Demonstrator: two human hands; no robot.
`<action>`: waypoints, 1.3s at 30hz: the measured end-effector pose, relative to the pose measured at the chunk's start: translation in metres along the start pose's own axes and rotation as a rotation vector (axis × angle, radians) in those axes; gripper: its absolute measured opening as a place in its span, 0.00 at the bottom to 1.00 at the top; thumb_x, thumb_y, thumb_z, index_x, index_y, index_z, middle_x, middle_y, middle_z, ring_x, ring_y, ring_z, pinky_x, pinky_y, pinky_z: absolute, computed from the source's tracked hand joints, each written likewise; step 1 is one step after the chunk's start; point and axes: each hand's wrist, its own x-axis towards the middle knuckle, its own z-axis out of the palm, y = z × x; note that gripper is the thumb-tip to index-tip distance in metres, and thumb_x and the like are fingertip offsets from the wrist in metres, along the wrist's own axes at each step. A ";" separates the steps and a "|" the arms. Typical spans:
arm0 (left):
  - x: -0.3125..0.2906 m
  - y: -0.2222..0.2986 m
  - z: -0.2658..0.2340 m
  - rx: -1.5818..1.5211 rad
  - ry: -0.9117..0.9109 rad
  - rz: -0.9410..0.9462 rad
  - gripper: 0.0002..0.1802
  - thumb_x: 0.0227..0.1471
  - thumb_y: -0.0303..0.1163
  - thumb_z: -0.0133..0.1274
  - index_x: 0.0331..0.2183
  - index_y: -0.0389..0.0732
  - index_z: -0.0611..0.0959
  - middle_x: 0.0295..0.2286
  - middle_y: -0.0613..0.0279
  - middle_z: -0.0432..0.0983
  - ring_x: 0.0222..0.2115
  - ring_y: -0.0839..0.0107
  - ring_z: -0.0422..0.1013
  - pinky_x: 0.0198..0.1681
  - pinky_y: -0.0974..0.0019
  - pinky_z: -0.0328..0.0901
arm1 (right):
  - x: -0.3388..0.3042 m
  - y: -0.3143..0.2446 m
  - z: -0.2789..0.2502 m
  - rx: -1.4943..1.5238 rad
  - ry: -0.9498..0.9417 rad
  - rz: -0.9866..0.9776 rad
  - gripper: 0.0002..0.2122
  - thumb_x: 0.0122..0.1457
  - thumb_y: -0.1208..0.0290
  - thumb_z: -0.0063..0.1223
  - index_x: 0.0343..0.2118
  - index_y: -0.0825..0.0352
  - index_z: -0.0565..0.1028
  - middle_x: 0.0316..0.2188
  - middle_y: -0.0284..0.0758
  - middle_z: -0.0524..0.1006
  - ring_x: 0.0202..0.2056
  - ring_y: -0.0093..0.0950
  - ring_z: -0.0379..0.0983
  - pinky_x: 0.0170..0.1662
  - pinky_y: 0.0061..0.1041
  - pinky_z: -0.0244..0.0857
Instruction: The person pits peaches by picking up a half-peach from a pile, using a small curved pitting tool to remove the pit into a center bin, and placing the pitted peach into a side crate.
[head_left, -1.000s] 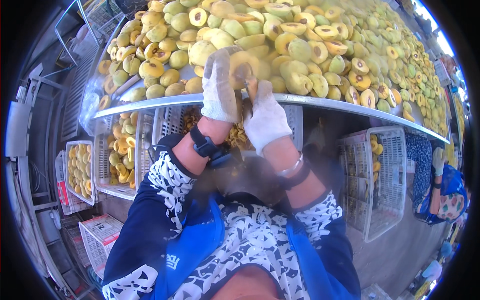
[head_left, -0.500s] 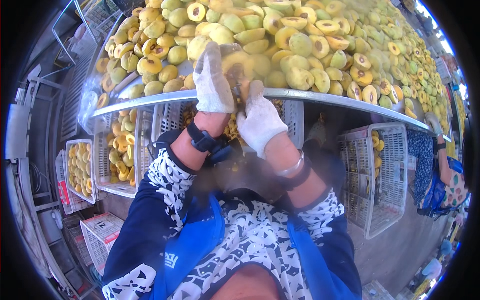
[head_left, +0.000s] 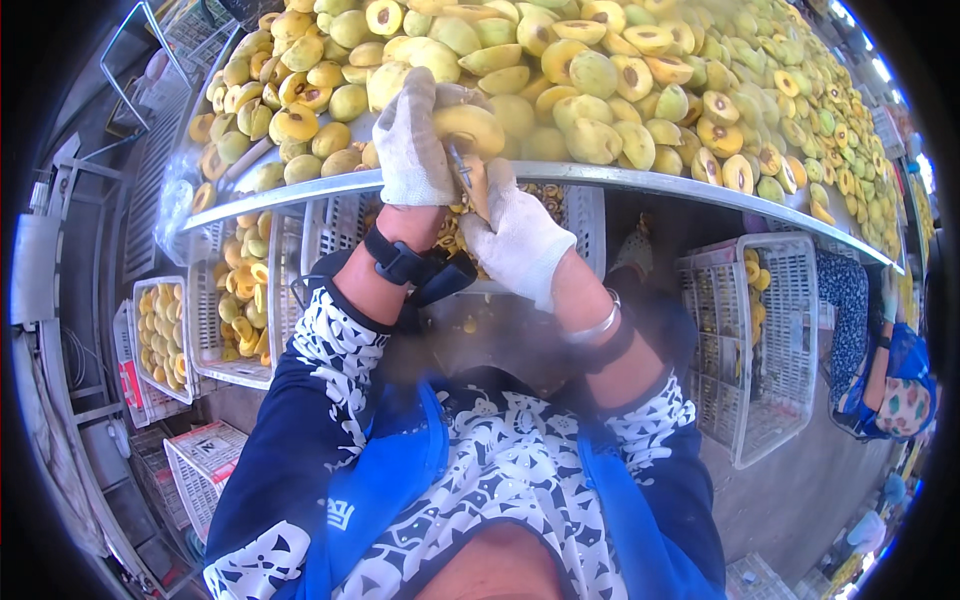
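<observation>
Stone-fruit halves (head_left: 632,77) cover our table (head_left: 640,180); at its near edge our left hand (head_left: 412,145) curls around one yellow fruit (head_left: 472,127), our right hand (head_left: 522,235) clasps a metal-tipped tool (head_left: 477,187).

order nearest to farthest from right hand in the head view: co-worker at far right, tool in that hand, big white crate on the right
From the right hand:
1. Tool: in its grip
2. Big white crate: off to the right
3. Co-worker: farther right, near the picture's rim
</observation>
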 end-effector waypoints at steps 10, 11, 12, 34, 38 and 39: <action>0.003 -0.012 -0.010 -0.149 -0.120 0.015 0.20 0.59 0.39 0.46 0.26 0.32 0.81 0.23 0.56 0.78 0.24 0.71 0.74 0.28 0.71 0.69 | -0.005 0.006 -0.005 0.414 -0.181 0.070 0.23 0.53 0.74 0.50 0.53 0.64 0.59 0.21 0.32 0.69 0.20 0.19 0.65 0.21 0.20 0.60; 0.003 -0.012 -0.010 -0.180 -0.115 0.016 0.20 0.58 0.39 0.46 0.26 0.32 0.81 0.23 0.57 0.78 0.23 0.71 0.74 0.28 0.71 0.69 | -0.006 0.003 -0.007 0.413 -0.182 0.066 0.23 0.53 0.74 0.50 0.53 0.64 0.59 0.21 0.32 0.69 0.20 0.19 0.65 0.21 0.20 0.60; 0.003 -0.012 -0.011 -0.179 -0.112 0.021 0.20 0.58 0.39 0.46 0.26 0.32 0.81 0.23 0.57 0.78 0.23 0.71 0.74 0.28 0.71 0.69 | -0.008 -0.002 -0.010 0.488 -0.247 0.132 0.24 0.53 0.74 0.51 0.53 0.64 0.59 0.20 0.32 0.68 0.18 0.19 0.64 0.19 0.20 0.59; 0.037 0.084 -0.286 1.514 0.071 0.059 0.15 0.54 0.38 0.52 0.41 0.41 0.80 0.30 0.60 0.77 0.28 0.65 0.71 0.36 0.67 0.65 | -0.006 0.010 0.004 -0.380 -0.433 0.135 0.26 0.55 0.71 0.44 0.57 0.67 0.53 0.36 0.55 0.74 0.40 0.51 0.71 0.43 0.43 0.64; 0.035 0.085 -0.216 1.739 0.049 0.567 0.21 0.49 0.44 0.55 0.44 0.45 0.78 0.43 0.55 0.72 0.44 0.57 0.68 0.47 0.60 0.63 | -0.006 0.001 -0.004 -0.339 -0.449 0.169 0.33 0.55 0.73 0.42 0.63 0.57 0.45 0.37 0.55 0.74 0.40 0.51 0.71 0.44 0.42 0.64; 0.044 0.082 -0.183 1.534 -0.063 0.510 0.23 0.48 0.44 0.56 0.46 0.45 0.76 0.48 0.54 0.69 0.49 0.57 0.66 0.50 0.60 0.62 | -0.008 0.008 -0.003 -0.297 -0.384 0.154 0.32 0.55 0.74 0.42 0.63 0.52 0.46 0.38 0.56 0.74 0.40 0.51 0.71 0.44 0.41 0.64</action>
